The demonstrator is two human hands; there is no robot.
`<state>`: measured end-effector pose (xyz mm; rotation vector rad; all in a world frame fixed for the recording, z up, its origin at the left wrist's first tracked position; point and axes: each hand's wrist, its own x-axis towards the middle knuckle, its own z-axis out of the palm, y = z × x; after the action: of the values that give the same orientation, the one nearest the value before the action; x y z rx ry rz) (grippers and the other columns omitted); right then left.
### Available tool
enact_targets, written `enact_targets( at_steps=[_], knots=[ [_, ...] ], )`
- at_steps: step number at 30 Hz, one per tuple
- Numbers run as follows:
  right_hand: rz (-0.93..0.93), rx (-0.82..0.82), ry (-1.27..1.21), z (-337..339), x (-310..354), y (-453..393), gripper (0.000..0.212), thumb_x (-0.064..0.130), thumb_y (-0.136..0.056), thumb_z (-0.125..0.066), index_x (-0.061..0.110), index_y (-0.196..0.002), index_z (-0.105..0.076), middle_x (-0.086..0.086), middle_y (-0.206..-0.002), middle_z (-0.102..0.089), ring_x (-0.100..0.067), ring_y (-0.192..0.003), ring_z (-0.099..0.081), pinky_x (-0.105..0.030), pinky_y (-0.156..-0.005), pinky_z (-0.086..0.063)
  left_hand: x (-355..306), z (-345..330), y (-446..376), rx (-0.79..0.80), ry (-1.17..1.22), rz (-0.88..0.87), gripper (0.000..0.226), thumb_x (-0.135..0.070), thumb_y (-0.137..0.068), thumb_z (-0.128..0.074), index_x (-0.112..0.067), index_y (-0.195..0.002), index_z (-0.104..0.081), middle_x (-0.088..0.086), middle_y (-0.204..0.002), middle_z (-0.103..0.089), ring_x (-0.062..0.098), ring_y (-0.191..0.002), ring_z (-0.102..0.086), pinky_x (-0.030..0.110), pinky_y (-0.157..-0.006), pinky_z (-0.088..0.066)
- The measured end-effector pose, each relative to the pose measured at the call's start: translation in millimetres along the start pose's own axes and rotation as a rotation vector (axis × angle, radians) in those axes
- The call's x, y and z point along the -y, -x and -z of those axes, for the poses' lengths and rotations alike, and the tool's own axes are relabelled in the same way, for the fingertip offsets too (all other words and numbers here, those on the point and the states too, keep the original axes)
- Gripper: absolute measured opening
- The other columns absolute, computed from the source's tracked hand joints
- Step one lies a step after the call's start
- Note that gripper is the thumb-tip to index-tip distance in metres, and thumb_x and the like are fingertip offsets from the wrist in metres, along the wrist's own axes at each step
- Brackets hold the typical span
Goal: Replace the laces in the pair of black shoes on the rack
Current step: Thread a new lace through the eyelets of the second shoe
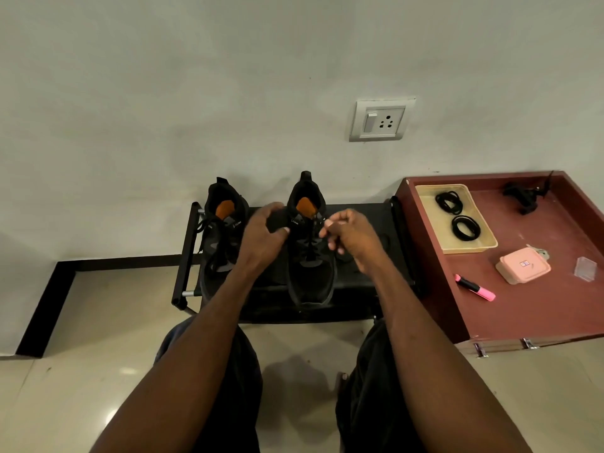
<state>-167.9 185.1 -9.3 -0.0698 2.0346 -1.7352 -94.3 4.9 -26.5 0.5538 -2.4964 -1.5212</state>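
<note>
Fingers of the left hand curl round the tongue of the right black shoe on the rack; the other shoe stands left of it. The right hand pinches its lace. 2 coiled laces lie in a tray further right.

Two bare forearms in view, no sleeves, no watch or rings visible on left hand or right hand. Legs covered in dark, loose-fitting trousers; fabric near left knee appears slightly bluish-grey.
</note>
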Motion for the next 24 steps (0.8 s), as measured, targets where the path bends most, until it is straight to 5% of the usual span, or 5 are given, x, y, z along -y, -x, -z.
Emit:
enact_targets(
  at_steps=[5,12,15,18,24],
  knots=[
    [0.030,0.119,0.063,-15,-3,1,0.012,0.014,-0.096,-0.066,0.005,-0.092,-0.059,-0.004,-0.065,-0.067,-0.012,-0.044,-0.048,-0.022,-0.039,-0.031,-3,-13,2,0.287,0.157,-0.071,0.029,-0.012,-0.090,-0.071,-0.012,-0.119,-0.068,-0.001,-0.106,-0.075,0.010,-0.103,-0.069,0.027,-0.096,-0.052],
    [-0.039,0.064,-0.015,-4,-6,-9,0.018,-0.004,-0.099,-0.051,0.001,-0.098,-0.068,-0.010,-0.078,-0.068,-0.012,-0.060,-0.061,-0.021,-0.055,-0.050,7,-13,-6,0.043,0.077,0.055,0.011,-0.018,-0.098,-0.062,-0.019,-0.092,-0.070,-0.002,-0.073,-0.070,0.005,-0.059,-0.057,0.021,-0.057,-0.046],
    [-0.064,0.030,-0.010,-8,-11,-8,0.008,-0.003,-0.097,-0.056,-0.003,-0.095,-0.064,-0.015,-0.075,-0.069,-0.014,-0.056,-0.064,-0.023,-0.052,-0.053,8,-14,-5,0.011,-0.064,0.042,0.011,-0.016,-0.096,-0.063,-0.017,-0.103,-0.071,-0.006,-0.089,-0.068,0.002,-0.074,-0.060,0.012,-0.062,-0.044],
    [-0.074,0.017,0.030,-12,-15,-8,0.008,0.007,-0.093,-0.068,0.001,-0.088,-0.067,-0.010,-0.066,-0.065,-0.009,-0.046,-0.056,-0.019,-0.044,-0.045,7,-14,-7,0.168,0.061,-0.002,0.038,-0.012,-0.089,-0.072,-0.017,-0.125,-0.067,-0.003,-0.114,-0.068,0.007,-0.105,-0.063,0.020,-0.091,-0.049],
    [-0.126,-0.011,0.071,-12,-16,-13,0.020,0.018,-0.089,-0.075,-0.002,-0.089,-0.072,-0.003,-0.062,-0.062,-0.007,-0.047,-0.048,-0.016,-0.042,-0.038,9,-24,-8,0.228,0.141,-0.028,0.015,-0.014,-0.089,-0.074,-0.015,-0.103,-0.077,-0.003,-0.095,-0.077,0.012,-0.092,-0.073,0.035,-0.092,-0.057]
  ],
)
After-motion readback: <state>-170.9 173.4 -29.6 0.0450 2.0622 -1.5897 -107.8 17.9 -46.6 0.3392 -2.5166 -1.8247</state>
